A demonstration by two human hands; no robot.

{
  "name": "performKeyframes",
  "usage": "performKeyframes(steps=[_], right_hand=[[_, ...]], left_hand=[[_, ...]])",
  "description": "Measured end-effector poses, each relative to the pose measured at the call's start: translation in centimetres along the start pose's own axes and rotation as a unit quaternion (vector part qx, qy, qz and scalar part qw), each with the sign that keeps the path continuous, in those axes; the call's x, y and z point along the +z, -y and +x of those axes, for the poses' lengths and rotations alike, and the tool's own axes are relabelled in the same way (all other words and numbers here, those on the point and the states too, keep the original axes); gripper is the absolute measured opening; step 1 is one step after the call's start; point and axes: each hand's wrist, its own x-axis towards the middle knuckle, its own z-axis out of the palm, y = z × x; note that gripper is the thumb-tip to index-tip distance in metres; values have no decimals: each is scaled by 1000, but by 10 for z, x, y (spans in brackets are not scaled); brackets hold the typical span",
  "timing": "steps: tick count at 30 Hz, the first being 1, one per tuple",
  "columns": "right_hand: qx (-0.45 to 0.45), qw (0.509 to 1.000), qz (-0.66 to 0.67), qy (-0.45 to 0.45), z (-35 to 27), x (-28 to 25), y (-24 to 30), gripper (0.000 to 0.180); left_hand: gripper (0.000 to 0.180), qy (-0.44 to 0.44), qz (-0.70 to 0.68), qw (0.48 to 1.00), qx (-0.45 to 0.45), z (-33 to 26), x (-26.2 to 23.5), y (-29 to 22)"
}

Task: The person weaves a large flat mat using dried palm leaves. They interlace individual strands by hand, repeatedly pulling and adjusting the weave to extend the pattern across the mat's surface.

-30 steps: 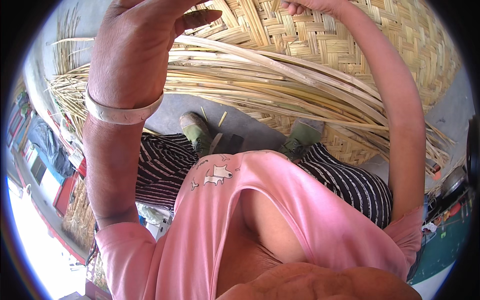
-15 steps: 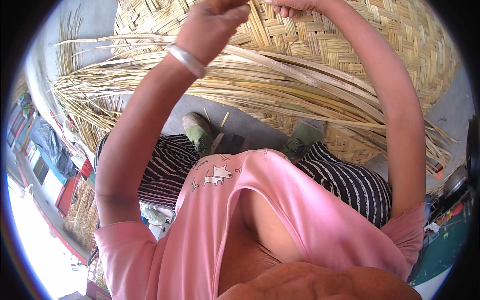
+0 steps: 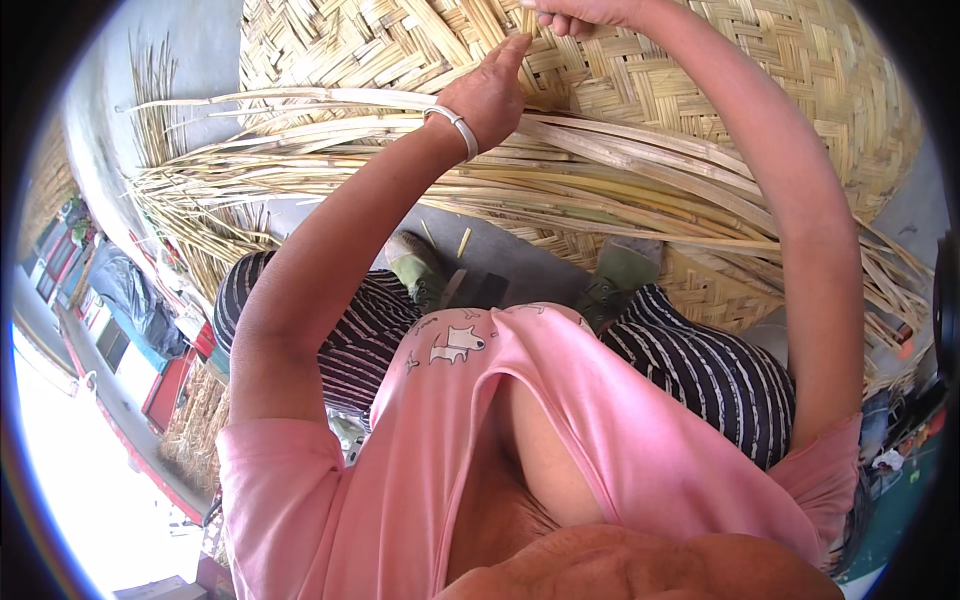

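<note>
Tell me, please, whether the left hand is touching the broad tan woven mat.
Cannot tell: in the head view, the left hand overlaps the mat, but any gap is hidden.

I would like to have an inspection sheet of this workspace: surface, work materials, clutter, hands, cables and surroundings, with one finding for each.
Surface: grey floor, seen between the two green shoes.
Work materials: woven mat in a diagonal pattern; long loose strips lie across its near part.
Clutter: two short pieces on the floor near the left shoe.
Hands: left hand over the mat, fingers pointing away from the body; right hand at the upper picture edge, fingers curled. Whether either grips a strip cannot be told.
Cables: nothing seen.
Surroundings: dark plastic sheeting at left; other items near the rim are unclear.
</note>
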Motion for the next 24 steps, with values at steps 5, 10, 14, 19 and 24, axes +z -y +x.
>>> performKeyframes(steps=[5,10,14,19,24], right_hand=[[-6,1000,-27,-10,-5,1,6,16],[-7,1000,-30,-7,-4,3,4,15],[-1,999,-38,1,-2,6,13,15],[-8,997,-80,-22,-8,2,16,15],[1,999,-28,-16,-7,5,11,17]], left_hand=[[61,3,5,1000,13,2,-1,-1],[60,-6,1,1000,27,6,0,3],[57,20,2,999,38,9,4,11],[56,99,38,994,40,-8,19,-12],[42,-82,-66,994,21,17,-4,17]])
